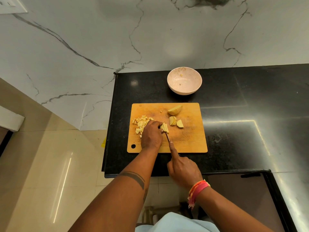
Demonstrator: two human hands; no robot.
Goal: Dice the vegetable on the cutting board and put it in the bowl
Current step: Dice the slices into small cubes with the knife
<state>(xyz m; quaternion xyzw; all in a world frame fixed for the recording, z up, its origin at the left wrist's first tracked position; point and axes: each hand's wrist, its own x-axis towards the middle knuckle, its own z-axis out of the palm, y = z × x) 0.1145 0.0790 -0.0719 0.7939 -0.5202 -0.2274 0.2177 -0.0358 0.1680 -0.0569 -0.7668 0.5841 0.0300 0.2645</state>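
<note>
1. A rectangular wooden cutting board (184, 139) with a round hole in its near-left corner lies flat on a glossy black stone worktop (234, 123).
2. The left hand (151, 136) rests on the board, its fingers (157, 123) curled over a small stack of pale yellow vegetable strips (164, 128) and pinning them down.
3. The right hand (183, 169) grips a thin-bladed knife (167, 137), index finger stretched along its spine; the handle is hidden inside the closed fingers. The blade meets the strips just beside the left fingertips.
4. A heap of diced yellow cubes (141, 123) sits on the left part of the board, touching the left hand.
5. Right of the strips lie several thin skin-on slices (176, 122), and behind them an uncut wedge of the vegetable (175, 110).
6. A round pale pink bowl (184, 80) stands on the worktop behind the board, apart from it, holding only a few tiny scraps.
7. An orange and pink thread band (197, 190) circles the right wrist.
</note>
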